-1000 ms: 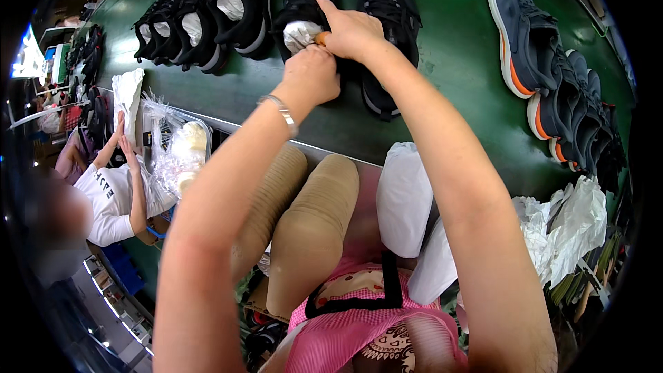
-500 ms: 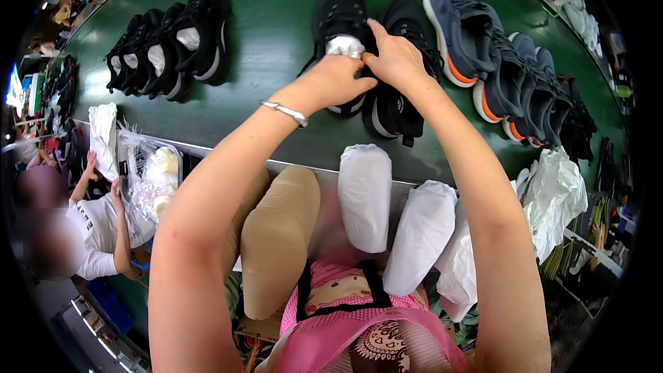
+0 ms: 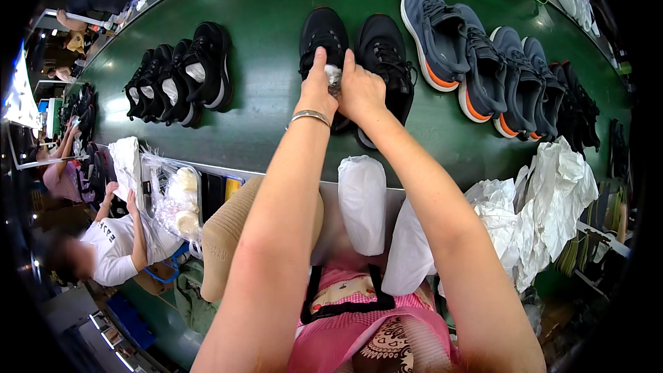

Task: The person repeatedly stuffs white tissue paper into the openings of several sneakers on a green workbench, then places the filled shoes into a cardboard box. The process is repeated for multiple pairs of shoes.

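Note:
Two black sneakers stand side by side on the green table, toes pointing away from me. Both my hands are at the opening of the left sneaker, where a bit of white crumpled paper shows. My left hand is closed on the opening's left side, its thumb laid forward along the shoe. On the other side my right hand is closed too, with its index finger stretched forward and the other fingers curled. What the fingertips grip inside is partly hidden. Next to the right hand stands the other black sneaker.
Black paper-stuffed sneakers line up at left, grey-orange sneakers at right. Nearer me are white-wrapped forms, tan forms and crumpled white paper. A co-worker handles white paper beside a plastic-filled tray.
My left hand has turned from lying across the opening to gripping its left side, thumb forward. The right hand has shifted from between the sneakers to the left one's opening. The whole view has shifted.

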A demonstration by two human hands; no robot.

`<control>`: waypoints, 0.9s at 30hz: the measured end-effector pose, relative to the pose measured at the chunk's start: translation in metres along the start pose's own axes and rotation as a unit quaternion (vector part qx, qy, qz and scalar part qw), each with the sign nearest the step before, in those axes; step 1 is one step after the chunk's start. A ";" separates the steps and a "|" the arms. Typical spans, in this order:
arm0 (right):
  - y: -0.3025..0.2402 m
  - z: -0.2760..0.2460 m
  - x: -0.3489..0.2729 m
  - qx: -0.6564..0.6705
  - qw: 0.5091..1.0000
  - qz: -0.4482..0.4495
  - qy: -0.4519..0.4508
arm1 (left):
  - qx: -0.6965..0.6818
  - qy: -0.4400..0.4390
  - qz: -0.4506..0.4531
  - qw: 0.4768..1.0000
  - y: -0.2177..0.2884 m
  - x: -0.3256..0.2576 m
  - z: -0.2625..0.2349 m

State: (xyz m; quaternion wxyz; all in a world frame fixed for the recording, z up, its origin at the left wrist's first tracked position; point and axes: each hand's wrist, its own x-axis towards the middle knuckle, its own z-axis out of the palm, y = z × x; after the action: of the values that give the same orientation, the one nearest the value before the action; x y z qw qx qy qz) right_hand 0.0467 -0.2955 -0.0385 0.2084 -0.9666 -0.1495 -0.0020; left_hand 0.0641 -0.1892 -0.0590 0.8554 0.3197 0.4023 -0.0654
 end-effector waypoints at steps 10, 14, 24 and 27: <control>0.012 0.018 -0.005 0.035 0.998 -0.020 0.054 | -0.119 0.150 0.108 0.976 -0.013 0.006 0.015; 0.016 0.027 -0.005 0.057 0.994 -0.026 0.091 | -0.105 0.120 0.120 0.980 -0.016 0.014 0.011; 0.007 0.013 0.011 0.122 0.987 0.056 -0.089 | 0.091 0.131 0.004 0.987 0.008 -0.030 0.018; 0.010 0.017 0.007 0.136 0.985 0.048 -0.094 | 0.004 0.085 -0.015 0.996 0.007 -0.020 0.009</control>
State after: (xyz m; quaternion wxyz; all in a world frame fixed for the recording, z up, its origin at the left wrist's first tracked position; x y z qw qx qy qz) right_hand 0.0548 -0.2953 -0.0572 0.3225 -0.9313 -0.1204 0.1192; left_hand 0.0592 -0.1915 -0.0368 0.8159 0.3216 0.4777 -0.0523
